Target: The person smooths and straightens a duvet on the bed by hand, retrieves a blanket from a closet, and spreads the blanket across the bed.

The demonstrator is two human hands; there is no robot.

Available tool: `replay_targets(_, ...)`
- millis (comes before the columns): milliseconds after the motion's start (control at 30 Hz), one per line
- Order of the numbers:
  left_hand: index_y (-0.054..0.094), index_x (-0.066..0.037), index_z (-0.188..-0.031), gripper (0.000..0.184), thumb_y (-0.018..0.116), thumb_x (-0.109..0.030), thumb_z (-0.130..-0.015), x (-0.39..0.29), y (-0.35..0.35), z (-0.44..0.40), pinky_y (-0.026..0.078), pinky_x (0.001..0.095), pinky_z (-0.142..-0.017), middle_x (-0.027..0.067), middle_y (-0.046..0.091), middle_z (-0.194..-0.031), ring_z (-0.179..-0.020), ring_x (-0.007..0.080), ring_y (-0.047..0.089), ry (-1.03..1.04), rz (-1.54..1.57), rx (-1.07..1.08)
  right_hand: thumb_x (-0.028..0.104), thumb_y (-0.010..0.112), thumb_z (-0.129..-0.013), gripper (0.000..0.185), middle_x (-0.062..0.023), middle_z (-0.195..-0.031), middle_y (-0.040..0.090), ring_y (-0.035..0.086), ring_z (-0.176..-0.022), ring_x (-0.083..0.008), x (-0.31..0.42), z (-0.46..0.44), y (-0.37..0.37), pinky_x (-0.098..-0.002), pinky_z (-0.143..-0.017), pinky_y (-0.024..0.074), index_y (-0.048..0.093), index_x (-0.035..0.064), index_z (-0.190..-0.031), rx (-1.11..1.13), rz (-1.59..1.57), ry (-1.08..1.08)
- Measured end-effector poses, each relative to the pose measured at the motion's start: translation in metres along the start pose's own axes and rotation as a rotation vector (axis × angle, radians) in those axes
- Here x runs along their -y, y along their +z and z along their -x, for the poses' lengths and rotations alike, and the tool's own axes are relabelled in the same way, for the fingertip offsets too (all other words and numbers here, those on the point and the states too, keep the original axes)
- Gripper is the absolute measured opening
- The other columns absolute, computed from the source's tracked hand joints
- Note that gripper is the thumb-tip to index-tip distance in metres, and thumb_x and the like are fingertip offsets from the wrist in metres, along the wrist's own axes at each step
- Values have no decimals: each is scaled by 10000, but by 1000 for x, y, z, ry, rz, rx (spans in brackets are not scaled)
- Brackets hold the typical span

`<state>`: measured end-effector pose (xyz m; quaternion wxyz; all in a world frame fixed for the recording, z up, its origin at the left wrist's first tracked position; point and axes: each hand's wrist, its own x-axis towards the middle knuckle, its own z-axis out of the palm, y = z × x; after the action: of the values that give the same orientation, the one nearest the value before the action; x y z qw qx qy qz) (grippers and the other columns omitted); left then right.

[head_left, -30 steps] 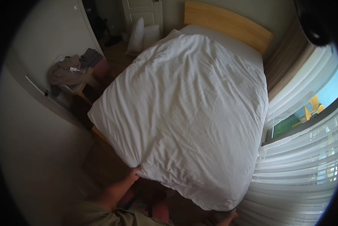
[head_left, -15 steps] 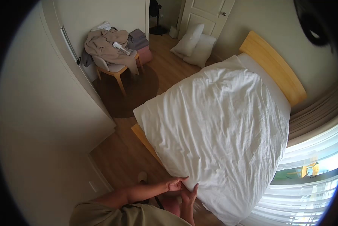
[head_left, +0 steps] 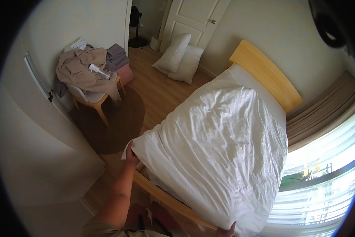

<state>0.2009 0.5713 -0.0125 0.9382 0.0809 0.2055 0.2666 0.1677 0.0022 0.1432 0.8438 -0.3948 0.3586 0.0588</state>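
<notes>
The white duvet (head_left: 221, 138) lies on the bed beyond our two hands, its long axis running from the footboard (head_left: 165, 195) to the headboard (head_left: 264, 75), far and to the right. Our hands are well apart: the left hand (head_left: 132, 155) is clamped on the near left corner; the right hand (head_left: 225, 232) is at the near edge, its grip unclear. At left, we see a chair (head_left: 91, 97) bearing heaped cloth (head_left: 84, 65).
</notes>
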Motion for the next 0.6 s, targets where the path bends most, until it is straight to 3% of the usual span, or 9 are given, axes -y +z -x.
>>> replay_targets(33,510,-32,-1134,427,491,-344,-842,-10,8,-17,414,392,-909,109,556,-1113,-1031,273,522,-84,44,-116,415,652,-742,671,-161,-1158,542,516,-1036,-292,-3,-2,5,-358,-917,408,435,7,-1228,-11,-9,-8)
replay_targets(133,522,-7,-1098,345,489,-246,-851,-25,24,-51,438,385,-876,110,568,-1077,-993,254,545,-79,-59,-56,420,652,-738,644,-148,-1107,571,534,-977,-324,-9,-12,15,-389,-875,432,466,22,-1209,-70,-133,-85)
replay_targets(167,519,21,-1083,311,474,-183,-852,-34,28,-54,445,369,-873,121,570,-1068,-981,237,554,-76,-5,85,377,643,-747,616,-147,-1124,558,522,-1002,-316,-10,-15,14,-402,-891,418,455,16,-1210,-32,-8,-204)
replay_targets(300,517,22,-1086,290,457,-148,-859,-90,93,-15,449,353,-867,118,571,-1066,-981,228,553,10,26,74,208,607,-782,520,-141,-1191,505,474,-1099,-284,-48,-8,5,-452,-955,361,414,-11,-1213,115,457,-655)
replay_targets(333,516,22,-1087,283,462,-134,-857,-105,102,11,448,352,-870,115,571,-1064,-984,226,551,39,20,69,261,561,-787,509,-148,-1180,506,475,-1097,-288,-42,34,46,-451,-921,393,436,-25,-1188,200,239,-431)
replay_targets(400,515,21,-1088,277,466,-120,-855,-129,94,36,446,351,-873,112,572,-1061,-987,224,549,58,-1,75,399,501,-788,548,-136,-1229,473,447,-1114,-318,-60,43,33,-466,-938,358,446,52,-1209,166,504,-567)
replay_targets(433,513,15,-1098,295,492,-129,-842,-141,82,48,438,363,-886,109,568,-1073,-1001,227,541,113,-53,19,399,501,-788,548,-136,-1229,473,447,-1114,-318,-72,47,31,-466,-938,358,446,52,-1209,153,492,-563)
replay_targets(500,511,10,-1108,316,518,-138,-829,-161,45,63,430,374,-899,106,564,-1085,-1014,231,532,162,-117,-35,397,504,-792,543,-138,-1230,472,444,-1115,-320,-96,55,32,-457,-943,352,450,44,-1200,140,-21,-216)
replay_targets(600,526,-17,-1096,313,553,-159,-818,-168,-45,53,428,365,-889,77,570,-1066,-1003,219,528,3,-107,-224,405,519,-779,564,-131,-1216,481,450,-1103,-317,-155,3,-48,-445,-934,363,448,36,-1199,22,-137,-136)
